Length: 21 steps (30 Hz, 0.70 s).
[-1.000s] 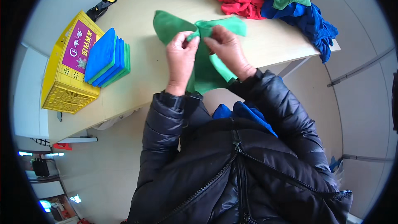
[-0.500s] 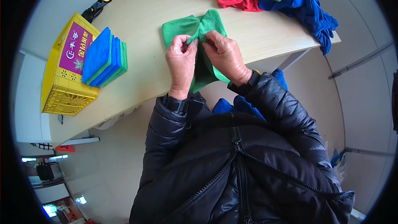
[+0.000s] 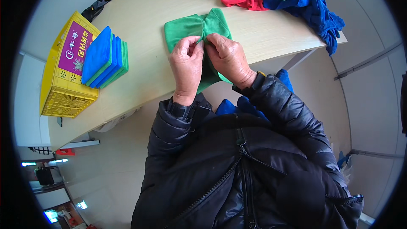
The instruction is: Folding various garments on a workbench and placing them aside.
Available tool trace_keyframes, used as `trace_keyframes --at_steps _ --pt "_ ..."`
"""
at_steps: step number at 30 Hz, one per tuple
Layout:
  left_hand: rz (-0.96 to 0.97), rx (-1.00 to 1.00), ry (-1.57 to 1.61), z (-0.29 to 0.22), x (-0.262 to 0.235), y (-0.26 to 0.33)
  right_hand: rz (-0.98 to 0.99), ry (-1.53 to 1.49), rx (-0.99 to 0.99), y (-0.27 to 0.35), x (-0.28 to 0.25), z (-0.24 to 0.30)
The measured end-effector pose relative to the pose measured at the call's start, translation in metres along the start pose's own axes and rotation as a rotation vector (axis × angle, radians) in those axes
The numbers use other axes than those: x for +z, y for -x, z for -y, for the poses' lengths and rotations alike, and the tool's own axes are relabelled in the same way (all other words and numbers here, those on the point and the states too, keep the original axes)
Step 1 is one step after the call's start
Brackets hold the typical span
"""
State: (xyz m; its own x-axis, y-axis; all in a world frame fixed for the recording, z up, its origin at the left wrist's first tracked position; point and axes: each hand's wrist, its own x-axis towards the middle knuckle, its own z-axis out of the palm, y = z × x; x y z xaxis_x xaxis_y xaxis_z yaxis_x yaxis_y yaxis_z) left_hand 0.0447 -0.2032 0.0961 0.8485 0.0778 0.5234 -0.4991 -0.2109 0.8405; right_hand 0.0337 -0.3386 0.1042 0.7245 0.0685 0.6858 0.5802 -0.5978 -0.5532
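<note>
"At the near edge of the pale table (image 3: pixel 142 38), the green cloth (image 3: pixel 183 29) has both hands on it! Where exactly does it lie?"

"Mostly on the tabletop, right in front of the person, with its lower part reaching past the edge. There's a gathered fold running up its middle, and two broad flaps spread to either side of that."

"And the grip? Call the left hand (image 3: pixel 186 65) for us."

"Closed, thumb against fingers, pinching a small bit of the green cloth at the fold. Knuckles up, wrist low."

"Now the right hand (image 3: pixel 229 59)!"

"Closed too, pinching the same fold just beside the other. The fingertips are close together; whether they touch, one can't tell from here."

"Over to the left side of the table, then!"

"A neat stack of folded cloths (image 3: pixel 98 59), blue and green in layers, stands just beside a yellow crate (image 3: pixel 70 100) with a purple panel (image 3: pixel 73 46). Behind them, a black-and-yellow item (image 3: pixel 101 4) lies near the wall."

"And the far right corner?"

"A loose heap of cloths (image 3: pixel 292 1), red, blue, green and some brown, all crumpled, with a blue end hanging over the table's edge, well apart from the hands!"
</note>
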Motion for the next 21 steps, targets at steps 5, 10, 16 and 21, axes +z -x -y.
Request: trace_keyframes --at_steps 5,10,16,21 --pt "0.001 0.118 -0.061 0.0 -0.001 0.001 0.05 -0.04 0.052 0.0 0.002 0.001" --pt "0.035 0.097 -0.118 -0.008 -0.004 0.002 0.106 -0.13 0.066 0.001 -0.001 -0.002" --pt "0.004 0.212 -0.285 -0.001 -0.003 0.008 0.25 -0.552 0.4 0.002 0.0 -0.002" --pt "0.022 0.332 -0.351 0.001 0.001 0.011 0.256 -0.757 0.668 0.0 0.007 -0.012"
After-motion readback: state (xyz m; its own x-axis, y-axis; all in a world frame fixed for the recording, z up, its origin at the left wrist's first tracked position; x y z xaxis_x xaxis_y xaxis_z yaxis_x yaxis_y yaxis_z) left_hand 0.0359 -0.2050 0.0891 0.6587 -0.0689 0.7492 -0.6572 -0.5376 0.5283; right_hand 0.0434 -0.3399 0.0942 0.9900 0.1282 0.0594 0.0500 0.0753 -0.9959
